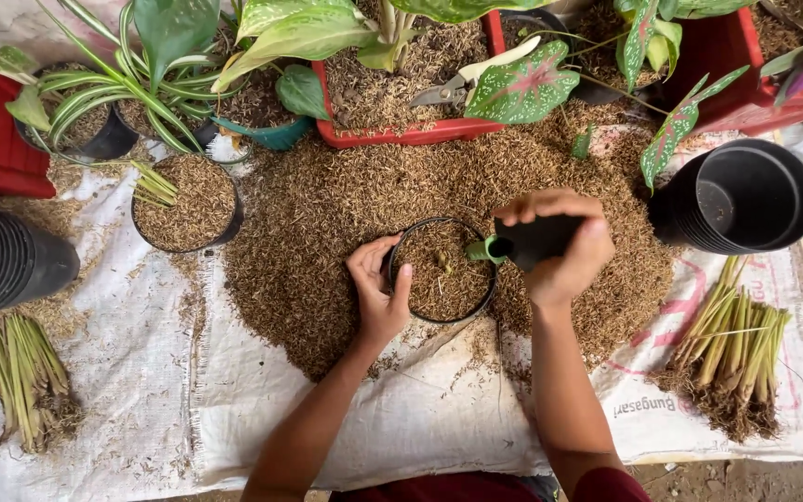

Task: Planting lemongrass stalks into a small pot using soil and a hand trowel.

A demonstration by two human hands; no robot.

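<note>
Husk-filled black pot [441, 271] is sitting on the husk heap [327, 223] in the middle of the white sheet [141, 372], the left hand [378, 288] curling its fingers around its rim while the right hand [559, 246] is wrapping fingers tightly around a dark scoop [532, 240] tilting over it
</note>
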